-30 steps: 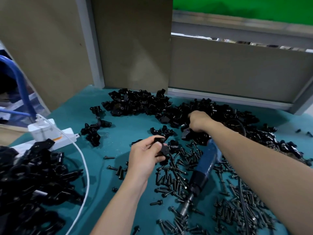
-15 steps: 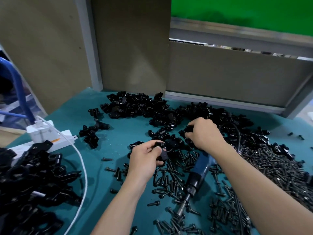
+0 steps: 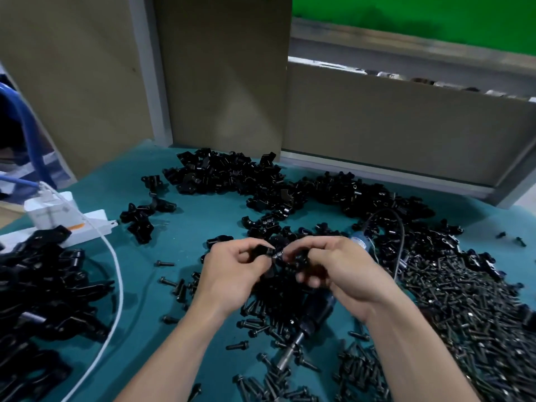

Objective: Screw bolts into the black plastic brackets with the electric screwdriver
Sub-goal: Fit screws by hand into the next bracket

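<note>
At centre of the bench, both hands meet above the bolt scatter. Left hand: thumb and curled fingers pinch a black bracket at its 1 o'clock. Right hand: fingers curled round a second bracket, at its 10 o'clock. The two pieces touch between the fingertips; motion blur hides the join.

Electric screwdriver lies on the mat under the hands, bit toward 6 o'clock, blue rear end showing at 1 o'clock of the right hand.

Surface: teal mat. Loose bracket heap at 12 o'clock, bolt pile at 3 to 5 o'clock, further black parts at 8 o'clock. White power strip with a plugged adapter at 10 o'clock; white cable runs toward 7 o'clock.

Room: beige partition panels behind, green backdrop at 1 o'clock.

Adapter print: too blurred to read.
</note>
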A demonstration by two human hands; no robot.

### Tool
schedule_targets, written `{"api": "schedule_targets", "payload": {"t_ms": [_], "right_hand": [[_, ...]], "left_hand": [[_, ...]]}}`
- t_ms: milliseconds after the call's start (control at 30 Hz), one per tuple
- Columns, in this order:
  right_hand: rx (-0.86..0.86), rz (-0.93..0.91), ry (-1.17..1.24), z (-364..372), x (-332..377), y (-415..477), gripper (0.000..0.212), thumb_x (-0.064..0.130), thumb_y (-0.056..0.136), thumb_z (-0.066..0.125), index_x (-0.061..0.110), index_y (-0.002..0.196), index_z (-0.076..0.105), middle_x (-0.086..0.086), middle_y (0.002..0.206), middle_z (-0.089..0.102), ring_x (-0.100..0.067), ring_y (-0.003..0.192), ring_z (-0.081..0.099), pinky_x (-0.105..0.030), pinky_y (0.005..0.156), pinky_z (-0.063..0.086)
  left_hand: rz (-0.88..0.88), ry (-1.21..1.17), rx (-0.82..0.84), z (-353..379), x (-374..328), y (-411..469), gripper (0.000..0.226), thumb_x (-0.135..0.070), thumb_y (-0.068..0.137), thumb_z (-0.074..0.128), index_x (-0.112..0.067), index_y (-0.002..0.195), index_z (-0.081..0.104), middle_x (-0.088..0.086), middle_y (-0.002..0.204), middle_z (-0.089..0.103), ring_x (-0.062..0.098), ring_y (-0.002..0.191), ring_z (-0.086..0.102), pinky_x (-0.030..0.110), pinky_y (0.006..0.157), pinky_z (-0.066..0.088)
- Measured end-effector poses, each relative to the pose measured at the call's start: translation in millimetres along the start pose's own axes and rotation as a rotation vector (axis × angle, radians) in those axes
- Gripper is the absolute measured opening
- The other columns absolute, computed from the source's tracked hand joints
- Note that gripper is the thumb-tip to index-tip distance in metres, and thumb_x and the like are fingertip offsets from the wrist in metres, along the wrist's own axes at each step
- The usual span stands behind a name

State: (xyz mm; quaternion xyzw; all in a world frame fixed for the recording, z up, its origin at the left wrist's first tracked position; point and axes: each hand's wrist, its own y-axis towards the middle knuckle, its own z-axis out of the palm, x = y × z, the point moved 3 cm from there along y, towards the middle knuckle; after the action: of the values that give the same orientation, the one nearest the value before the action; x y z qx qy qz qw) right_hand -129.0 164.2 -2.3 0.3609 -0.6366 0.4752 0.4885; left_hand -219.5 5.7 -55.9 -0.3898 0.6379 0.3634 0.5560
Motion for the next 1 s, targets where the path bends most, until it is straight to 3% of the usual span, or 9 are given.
{"api": "schedule_targets", "payload": {"t_ms": [100, 233, 400, 600, 667, 767, 867, 933, 1000], "right_hand": [[0.026, 0.046, 0.077, 8.2, -7.8, -3.1, 0.030, -0.011, 0.098, 0.050, -0.002, 0.096, 0.078, -0.025, 0.082, 0.074, -0.023, 0.070, 0.072, -0.023, 0.061, 0.058], [-0.041, -0.006, 0.092, 19.2, -11.4, -3.0, 0.021, -0.013, 0.090, 0.064, 0.002, 0.083, 0.077, -0.014, 0.071, 0.073, -0.020, 0.065, 0.072, -0.023, 0.065, 0.060], [-0.125, -0.166, -0.226, 18.8, -7.6, -4.3, 0.029, -0.007, 0.065, 0.088, 0.018, 0.073, 0.076, 0.003, 0.072, 0.071, -0.012, 0.064, 0.061, -0.030, 0.067, 0.057], [-0.020, -0.213, 0.208, 14.5, -6.8, -4.6, 0.028, -0.018, 0.076, 0.077, 0.010, 0.077, 0.074, -0.010, 0.076, 0.071, -0.014, 0.066, 0.066, -0.020, 0.064, 0.054], [-0.009, -0.190, 0.367, 11.5, -7.8, -4.1, 0.027, -0.016, 0.075, 0.077, 0.011, 0.074, 0.074, -0.011, 0.076, 0.073, -0.015, 0.065, 0.069, -0.021, 0.063, 0.056], [-0.081, -0.206, 0.488, 10.2, -12.3, -2.3, 0.021, -0.007, 0.069, 0.079, 0.011, 0.078, 0.074, -0.007, 0.070, 0.074, -0.016, 0.065, 0.071, -0.024, 0.066, 0.061], [-0.154, -0.269, 0.336, 12.3, -12.9, -3.1, 0.032, -0.016, 0.079, 0.075, 0.015, 0.088, 0.081, -0.006, 0.078, 0.078, -0.016, 0.071, 0.075, -0.022, 0.069, 0.060], [-0.188, -0.331, 0.035, 14.6, -9.5, -4.9, 0.040, -0.012, 0.081, 0.077, 0.027, 0.088, 0.085, 0.002, 0.086, 0.080, -0.010, 0.082, 0.076, -0.022, 0.075, 0.059], [-0.212, -0.347, -0.234, 17.1, -7.2, -6.5, 0.043, -0.003, 0.083, 0.079, 0.039, 0.087, 0.083, 0.015, 0.087, 0.079, -0.003, 0.087, 0.075, -0.025, 0.081, 0.059]], "left_hand": [[0.036, 0.038, -0.004, -1.7, 2.0, -0.4, 0.029, -0.011, 0.090, 0.075, -0.039, 0.088, 0.081, -0.004, 0.079, 0.080, 0.015, 0.070, 0.076, 0.032, 0.067, 0.062], [0.081, 0.025, 0.021, 1.3, 1.8, -1.0, 0.018, -0.020, 0.082, 0.074, -0.035, 0.089, 0.081, -0.002, 0.082, 0.080, 0.016, 0.074, 0.077, 0.027, 0.066, 0.061], [0.036, -0.129, -0.034, 2.2, 2.5, -0.4, 0.035, 0.002, 0.090, 0.072, -0.031, 0.087, 0.083, 0.005, 0.081, 0.080, 0.015, 0.066, 0.071, 0.023, 0.060, 0.056], [0.058, -0.157, 0.032, 2.4, -3.8, -8.0, 0.014, -0.008, 0.089, 0.078, -0.022, 0.087, 0.083, 0.010, 0.082, 0.079, 0.027, 0.073, 0.077, 0.029, 0.063, 0.059], [0.077, -0.130, 0.070, 4.3, -5.6, -9.4, 0.005, -0.023, 0.083, 0.085, -0.025, 0.087, 0.083, 0.006, 0.084, 0.080, 0.022, 0.077, 0.077, 0.028, 0.069, 0.058], [0.081, -0.035, 0.101, 6.1, -2.8, -9.1, 0.010, -0.017, 0.077, 0.080, -0.024, 0.083, 0.082, 0.001, 0.081, 0.078, 0.017, 0.079, 0.073, 0.030, 0.076, 0.055], [0.082, -0.046, 0.144, 6.8, -2.8, -9.9, 0.011, -0.017, 0.072, 0.071, -0.016, 0.079, 0.079, 0.012, 0.074, 0.073, 0.018, 0.069, 0.068, 0.032, 0.068, 0.053], [0.078, -0.070, 0.115, 4.9, -3.0, -9.0, 0.011, -0.016, 0.069, 0.070, -0.012, 0.077, 0.078, 0.019, 0.075, 0.071, 0.021, 0.067, 0.067, 0.035, 0.066, 0.052], [0.084, -0.065, 0.065, 2.5, -3.5, -7.8, 0.013, -0.013, 0.067, 0.068, -0.016, 0.074, 0.079, 0.011, 0.071, 0.072, 0.017, 0.066, 0.067, 0.029, 0.063, 0.052]]}}
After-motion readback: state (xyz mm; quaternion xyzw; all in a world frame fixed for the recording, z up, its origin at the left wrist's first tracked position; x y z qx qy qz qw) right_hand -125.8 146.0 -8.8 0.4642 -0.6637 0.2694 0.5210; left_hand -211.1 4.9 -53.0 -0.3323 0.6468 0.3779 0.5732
